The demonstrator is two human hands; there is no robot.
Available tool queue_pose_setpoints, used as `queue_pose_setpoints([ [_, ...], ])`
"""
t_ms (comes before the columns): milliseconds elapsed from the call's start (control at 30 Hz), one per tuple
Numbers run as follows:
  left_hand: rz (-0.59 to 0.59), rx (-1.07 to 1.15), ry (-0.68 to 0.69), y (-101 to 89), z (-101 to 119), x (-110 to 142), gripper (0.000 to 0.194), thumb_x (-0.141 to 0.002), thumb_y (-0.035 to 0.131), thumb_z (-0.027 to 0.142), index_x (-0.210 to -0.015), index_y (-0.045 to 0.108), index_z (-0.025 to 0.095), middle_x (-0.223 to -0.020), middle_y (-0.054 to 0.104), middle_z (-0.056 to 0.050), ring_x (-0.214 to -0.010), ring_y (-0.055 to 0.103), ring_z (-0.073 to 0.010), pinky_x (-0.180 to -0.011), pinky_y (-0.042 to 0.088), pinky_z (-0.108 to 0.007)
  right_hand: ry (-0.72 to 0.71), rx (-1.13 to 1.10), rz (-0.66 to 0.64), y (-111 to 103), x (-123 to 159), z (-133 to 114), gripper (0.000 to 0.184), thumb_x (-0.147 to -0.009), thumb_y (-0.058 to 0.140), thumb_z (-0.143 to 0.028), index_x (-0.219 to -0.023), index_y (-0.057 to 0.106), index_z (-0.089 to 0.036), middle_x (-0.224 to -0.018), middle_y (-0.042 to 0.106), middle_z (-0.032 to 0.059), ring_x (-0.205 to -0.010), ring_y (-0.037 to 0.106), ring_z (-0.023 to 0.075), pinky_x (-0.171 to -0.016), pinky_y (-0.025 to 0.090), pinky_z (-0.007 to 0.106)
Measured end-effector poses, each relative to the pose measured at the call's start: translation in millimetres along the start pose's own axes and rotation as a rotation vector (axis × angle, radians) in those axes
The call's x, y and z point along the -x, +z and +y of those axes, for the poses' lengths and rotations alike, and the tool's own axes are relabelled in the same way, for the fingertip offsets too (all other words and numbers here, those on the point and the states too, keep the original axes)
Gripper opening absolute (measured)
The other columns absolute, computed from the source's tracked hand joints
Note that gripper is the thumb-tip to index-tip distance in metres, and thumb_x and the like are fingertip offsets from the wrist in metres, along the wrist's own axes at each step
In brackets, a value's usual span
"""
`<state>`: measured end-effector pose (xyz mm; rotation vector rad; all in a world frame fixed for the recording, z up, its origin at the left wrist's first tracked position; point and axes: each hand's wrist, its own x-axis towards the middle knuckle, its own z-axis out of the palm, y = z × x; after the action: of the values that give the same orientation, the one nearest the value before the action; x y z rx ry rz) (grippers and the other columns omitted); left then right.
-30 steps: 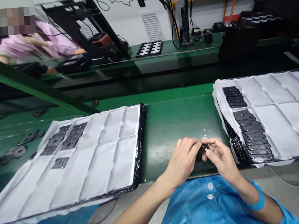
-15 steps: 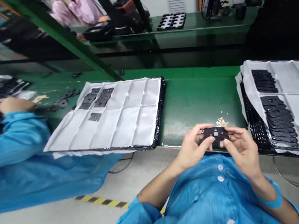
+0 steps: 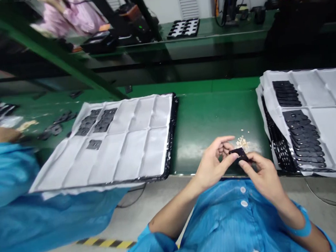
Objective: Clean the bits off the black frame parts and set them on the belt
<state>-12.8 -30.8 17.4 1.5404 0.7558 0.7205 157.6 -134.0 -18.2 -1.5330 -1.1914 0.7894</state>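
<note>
A small flat black plastic part is between my hands near the front edge of the green table, tilted so that its face is hard to make out. My left hand pinches its left end with the thumb, while the index finger stretches out above. At the other end, the thumb and fingers of my right hand grip the part. Just beyond lies a little heap of tiny pale bits on the tabletop.
To the left, a white-lined compartment tray holds several black parts. Stacked trays on the right hold rows of similar parts. A co-worker's blue sleeve is at far left. A green post slants overhead.
The black part has turned from facing me to a tilted pose, and my hands have come closer together around it. The whole view has shifted slightly.
</note>
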Motion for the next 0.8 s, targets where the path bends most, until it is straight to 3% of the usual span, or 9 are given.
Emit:
queue_pose_setpoints([
  [100, -0.051, -0.066, 0.000, -1.7, -7.2, -11.7, 0.021, -0.098, 0.074, 0.037, -0.110, 0.073, 0.020, -0.099, 0.072, -0.006, -0.091, 0.066, -0.0190, -0.080, 0.054, -0.031, 0.086, -0.204, 0.014, 15.7, -6.9, 3.7, 0.029, -0.103, 0.070, -0.046, -0.093, 0.072, -0.019, -0.077, 0.074, 0.0033, -0.069, 0.070, 0.0180, -0.062, 0.057, 0.027],
  [167, -0.110, -0.138, 0.038, -6.9, -11.7, -18.2, 0.019, -0.104, 0.066, 0.037, -0.096, 0.071, 0.021, -0.096, 0.071, -0.005, -0.091, 0.066, -0.0195, -0.082, 0.054, -0.032, 0.119, -0.268, 0.018, 23.8, -12.5, 5.1, 0.030, -0.104, 0.069, -0.047, -0.094, 0.071, -0.019, -0.078, 0.074, 0.0032, -0.068, 0.071, 0.0172, -0.063, 0.058, 0.027],
  [267, -0.189, -0.270, 0.077, -18.0, -13.8, -26.4, 0.019, -0.110, 0.053, 0.033, -0.106, 0.069, 0.023, -0.105, 0.073, -0.006, -0.099, 0.069, -0.0205, -0.089, 0.055, -0.034, 0.102, -0.182, 0.073, 27.8, -21.5, 2.0, 0.022, -0.102, 0.070, -0.039, -0.107, 0.075, -0.018, -0.091, 0.076, 0.0054, -0.079, 0.073, 0.0176, -0.071, 0.060, 0.028],
  [333, -0.297, -0.384, 0.080, -24.7, -12.7, -30.7, 0.020, -0.111, 0.046, 0.029, -0.112, 0.065, 0.024, -0.106, 0.074, -0.005, -0.095, 0.070, -0.0204, -0.085, 0.054, -0.033, 0.056, -0.088, 0.148, 27.0, -27.5, -3.9, 0.024, -0.100, 0.073, -0.034, -0.119, 0.075, -0.019, -0.100, 0.076, 0.0065, -0.082, 0.071, 0.0173, -0.073, 0.058, 0.027],
  [433, -0.436, -0.481, 0.056, -32.0, -10.9, -35.8, 0.019, -0.111, 0.043, 0.027, -0.106, 0.060, 0.024, -0.094, 0.072, -0.002, -0.079, 0.066, -0.0181, -0.074, 0.049, -0.031, -0.023, -0.047, 0.170, 28.5, -36.6, -14.1, 0.017, -0.105, 0.066, -0.031, -0.110, 0.078, -0.020, -0.099, 0.075, 0.0067, -0.081, 0.069, 0.0164, -0.069, 0.054, 0.026],
  [567, -0.345, -0.404, 0.003, -37.8, -9.2, -39.8, 0.023, -0.112, 0.051, 0.037, -0.099, 0.062, 0.021, -0.082, 0.067, 0.000, -0.074, 0.064, -0.0153, -0.071, 0.048, -0.027, 0.028, -0.217, 0.229, 39.4, -46.1, -22.3, 0.030, -0.109, 0.062, -0.038, -0.089, 0.073, -0.019, -0.079, 0.069, 0.0027, -0.068, 0.065, 0.0141, -0.062, 0.051, 0.025],
  [667, -0.328, -0.218, -0.023, -37.2, -7.3, -38.1, 0.031, -0.112, 0.054, 0.043, -0.095, 0.063, 0.018, -0.084, 0.070, -0.003, -0.075, 0.066, -0.0141, -0.073, 0.051, -0.026, 0.162, -0.402, 0.256, 45.5, -44.6, -25.6, 0.036, -0.109, 0.063, -0.046, -0.086, 0.067, -0.019, -0.062, 0.060, -0.0032, -0.052, 0.058, 0.0116, -0.055, 0.049, 0.023],
  [800, -0.324, -0.066, -0.028, -33.2, -9.5, -33.1, 0.030, -0.115, 0.048, 0.039, -0.096, 0.058, 0.018, -0.070, 0.063, 0.002, -0.060, 0.059, -0.0098, -0.065, 0.045, -0.023, 0.194, -0.388, 0.226, 38.9, -36.3, -28.5, 0.032, -0.107, 0.067, -0.046, -0.092, 0.071, -0.018, -0.062, 0.061, -0.0030, -0.053, 0.059, 0.0111, -0.055, 0.048, 0.022],
])
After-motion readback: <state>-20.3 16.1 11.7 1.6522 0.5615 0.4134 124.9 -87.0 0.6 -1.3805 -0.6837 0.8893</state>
